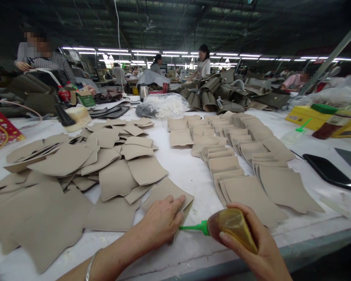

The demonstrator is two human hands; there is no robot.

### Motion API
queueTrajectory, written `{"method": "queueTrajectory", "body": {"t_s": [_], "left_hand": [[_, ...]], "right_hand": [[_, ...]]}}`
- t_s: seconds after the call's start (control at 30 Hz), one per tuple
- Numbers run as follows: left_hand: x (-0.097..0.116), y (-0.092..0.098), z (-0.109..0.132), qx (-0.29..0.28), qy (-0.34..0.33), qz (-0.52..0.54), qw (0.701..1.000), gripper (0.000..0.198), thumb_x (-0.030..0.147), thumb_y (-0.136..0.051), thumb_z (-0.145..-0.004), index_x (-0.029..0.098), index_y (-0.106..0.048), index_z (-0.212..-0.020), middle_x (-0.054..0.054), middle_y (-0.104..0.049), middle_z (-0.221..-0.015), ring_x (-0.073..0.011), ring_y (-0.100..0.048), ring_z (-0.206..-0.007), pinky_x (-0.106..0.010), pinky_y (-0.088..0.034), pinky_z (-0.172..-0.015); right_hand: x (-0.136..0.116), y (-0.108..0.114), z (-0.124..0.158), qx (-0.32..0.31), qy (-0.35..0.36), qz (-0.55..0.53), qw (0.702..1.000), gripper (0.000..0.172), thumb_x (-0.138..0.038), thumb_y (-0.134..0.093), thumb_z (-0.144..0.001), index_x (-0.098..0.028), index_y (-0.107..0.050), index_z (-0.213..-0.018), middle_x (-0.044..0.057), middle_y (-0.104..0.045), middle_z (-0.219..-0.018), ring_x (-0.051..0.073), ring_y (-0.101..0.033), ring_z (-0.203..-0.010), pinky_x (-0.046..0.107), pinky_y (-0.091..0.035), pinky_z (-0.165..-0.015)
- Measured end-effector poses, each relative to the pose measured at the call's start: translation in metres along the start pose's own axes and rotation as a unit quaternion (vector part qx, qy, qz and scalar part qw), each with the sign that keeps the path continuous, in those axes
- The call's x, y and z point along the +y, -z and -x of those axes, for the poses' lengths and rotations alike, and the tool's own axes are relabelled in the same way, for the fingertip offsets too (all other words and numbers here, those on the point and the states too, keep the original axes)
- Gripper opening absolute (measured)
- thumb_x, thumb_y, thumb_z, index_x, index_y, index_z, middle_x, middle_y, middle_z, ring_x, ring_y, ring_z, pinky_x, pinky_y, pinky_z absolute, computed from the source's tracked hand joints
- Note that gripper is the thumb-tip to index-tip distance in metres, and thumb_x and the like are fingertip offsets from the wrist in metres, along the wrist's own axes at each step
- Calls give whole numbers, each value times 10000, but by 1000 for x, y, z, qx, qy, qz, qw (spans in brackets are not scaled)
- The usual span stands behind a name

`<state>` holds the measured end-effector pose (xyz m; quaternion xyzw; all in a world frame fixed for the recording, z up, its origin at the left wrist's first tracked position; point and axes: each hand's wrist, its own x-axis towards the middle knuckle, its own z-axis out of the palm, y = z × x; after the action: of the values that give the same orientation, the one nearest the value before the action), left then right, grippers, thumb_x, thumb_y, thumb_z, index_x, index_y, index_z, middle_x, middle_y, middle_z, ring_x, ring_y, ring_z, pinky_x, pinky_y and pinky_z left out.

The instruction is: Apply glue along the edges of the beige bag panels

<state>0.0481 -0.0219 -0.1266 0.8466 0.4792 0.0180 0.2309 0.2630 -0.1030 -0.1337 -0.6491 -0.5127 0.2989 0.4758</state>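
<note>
My left hand (160, 222) lies with fingers pressed down on a folded beige leather piece (166, 193) near the table's front edge. My right hand (257, 246) is wrapped round an amber glue bottle (232, 226) with a green nozzle (193, 227). The nozzle tip points left and reaches the edge of that piece, just beside my left fingers. A loose heap of beige pieces (76, 171) spreads to the left. Neat overlapping rows of the same pieces (240, 156) lie to the right.
A black phone (329, 171) lies at the right on the white table (190, 171). Yellow boxes (307, 115) and a bottle stand far right. A plastic bag (163, 105), olive bags (219, 95) and several seated people are at the back.
</note>
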Motion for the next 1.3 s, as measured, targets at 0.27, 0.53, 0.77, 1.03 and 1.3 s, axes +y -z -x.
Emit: {"method": "queueTrajectory", "body": {"t_s": [0.27,0.53,0.77,1.03,1.3], "left_hand": [[-2,-1,3,-3,5,31,1000,463,334,-266,-930,281,-403,-1370,-54,-586,-1012,-221,-590,-918,-351,-454,-842],[1,1,4,-10,18,32,999,460,353,-261,-937,281,-407,-1368,-52,-573,-1027,-211,-583,-915,-338,-448,-844],[2,0,3,-16,24,31,999,456,359,-272,-937,286,-404,-1368,-50,-567,-1024,-225,-587,-912,-356,-450,-832],[1,0,4,-14,19,37,999,452,374,-288,-940,290,-405,-1368,-45,-568,-1041,-215,-584,-914,-332,-443,-825],[0,1,0,-18,9,31,999,458,327,-265,-935,325,-404,-1371,-38,-575,-989,-199,-591,-878,-315,-442,-807]], "right_hand": [[3,-4,9,-1,-7,-25,1000,475,-481,-670,-716,-269,-508,-1109,-30,-605,-932,205,-579,-821,277,-419,-749],[13,-3,12,2,24,-16,1000,468,-456,-667,-739,-271,-502,-1136,-7,-571,-1064,218,-564,-940,274,-407,-823],[22,2,9,2,56,10,998,445,-439,-660,-767,-264,-497,-1142,4,-578,-1065,220,-568,-952,268,-431,-804],[23,-5,16,-41,59,-29,997,467,-459,-652,-763,-282,-484,-1161,-11,-580,-1061,210,-573,-931,272,-426,-807],[22,10,-12,84,136,92,983,446,-437,-650,-803,-242,-474,-1163,41,-543,-1109,244,-531,-1025,324,-403,-886]]}}
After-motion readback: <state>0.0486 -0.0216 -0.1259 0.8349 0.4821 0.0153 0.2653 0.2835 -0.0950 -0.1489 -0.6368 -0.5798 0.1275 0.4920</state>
